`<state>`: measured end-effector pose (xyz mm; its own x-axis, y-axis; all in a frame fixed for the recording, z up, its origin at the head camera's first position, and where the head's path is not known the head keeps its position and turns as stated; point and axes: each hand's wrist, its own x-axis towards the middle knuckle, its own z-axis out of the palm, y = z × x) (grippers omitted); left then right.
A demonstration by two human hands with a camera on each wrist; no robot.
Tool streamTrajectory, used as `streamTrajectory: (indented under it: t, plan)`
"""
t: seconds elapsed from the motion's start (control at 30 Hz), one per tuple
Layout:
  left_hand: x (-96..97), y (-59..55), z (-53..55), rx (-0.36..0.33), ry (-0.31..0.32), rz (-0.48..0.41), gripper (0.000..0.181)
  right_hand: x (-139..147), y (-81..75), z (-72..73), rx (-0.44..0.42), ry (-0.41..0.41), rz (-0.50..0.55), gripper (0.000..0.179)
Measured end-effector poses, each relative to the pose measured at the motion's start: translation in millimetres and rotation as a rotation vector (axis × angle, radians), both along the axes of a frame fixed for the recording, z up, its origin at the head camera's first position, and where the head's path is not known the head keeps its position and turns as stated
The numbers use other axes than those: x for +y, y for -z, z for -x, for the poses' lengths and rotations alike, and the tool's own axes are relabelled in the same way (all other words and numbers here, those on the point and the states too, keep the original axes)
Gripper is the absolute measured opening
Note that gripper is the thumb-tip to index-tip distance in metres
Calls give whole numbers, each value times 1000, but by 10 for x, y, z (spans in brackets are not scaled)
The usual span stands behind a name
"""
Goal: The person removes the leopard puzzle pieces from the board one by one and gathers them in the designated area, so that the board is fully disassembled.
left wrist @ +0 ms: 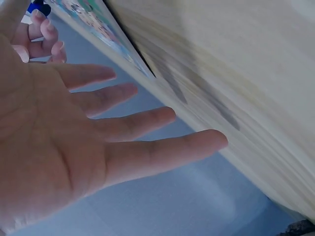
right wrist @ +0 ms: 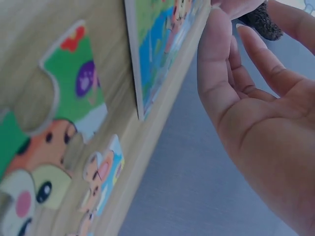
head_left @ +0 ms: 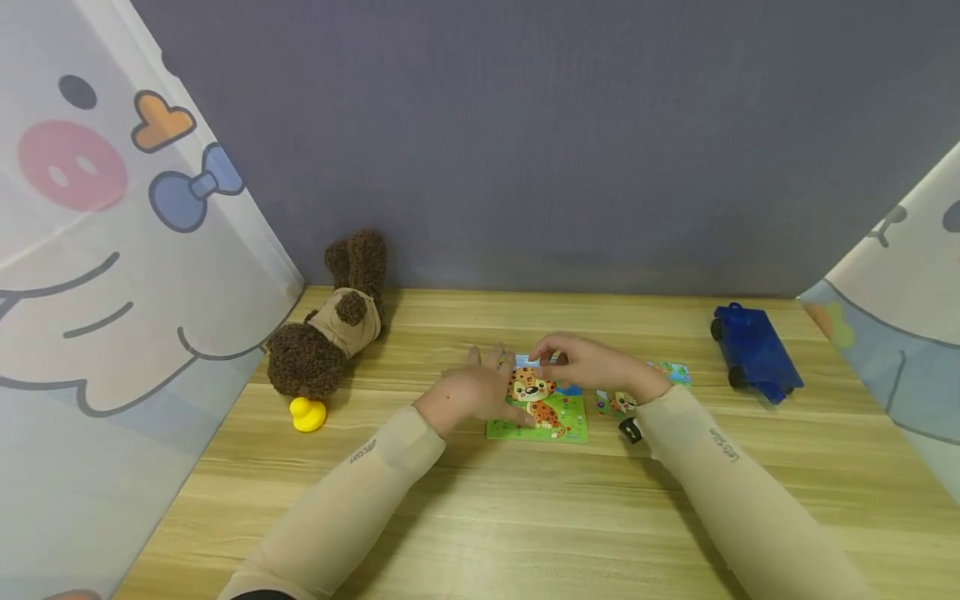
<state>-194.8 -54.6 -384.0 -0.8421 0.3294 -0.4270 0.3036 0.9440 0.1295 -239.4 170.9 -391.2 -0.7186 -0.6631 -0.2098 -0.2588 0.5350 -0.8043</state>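
A puzzle board (head_left: 576, 428) with a spotted leopard cub on green grass lies flat on the table. My left hand (head_left: 480, 393) hovers at its left side; in the left wrist view the fingers are straight and spread, the palm bare. Over the board's upper right is my right hand (head_left: 581, 364), its fingers loosely bent. In the right wrist view nothing shows between thumb and fingers of that right hand (right wrist: 275, 98). Loose jigsaw pieces (right wrist: 81, 81) with green, orange and cub-face printing lie to the board's right, partly hidden by the right forearm in the head view.
A brown teddy bear (head_left: 303, 358) lies at the back left, a yellow rubber duck (head_left: 307, 414) in front of it. At the right stands a blue toy vehicle (head_left: 757, 350). A small black object (head_left: 630, 430) is beside the right sleeve. A grey panel (head_left: 525, 167) closes the back.
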Motion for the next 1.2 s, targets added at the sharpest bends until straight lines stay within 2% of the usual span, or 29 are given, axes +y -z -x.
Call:
streamTrajectory:
  t: [0.23, 0.43, 0.8, 1.2]
  plan:
    - [20, 3, 27, 10, 5, 31, 121, -51, 108, 29, 21, -38, -11, 35]
    - [26, 52, 53, 17, 15, 76, 125, -81, 171, 45, 37, -41, -64, 36]
    - [26, 77, 89, 28, 29, 105, 126, -120, 167, 42, 90, -27, -167, 43]
    - [33, 121, 106, 40, 33, 96, 126, -160, 166, 39, 52, -14, -221, 50]
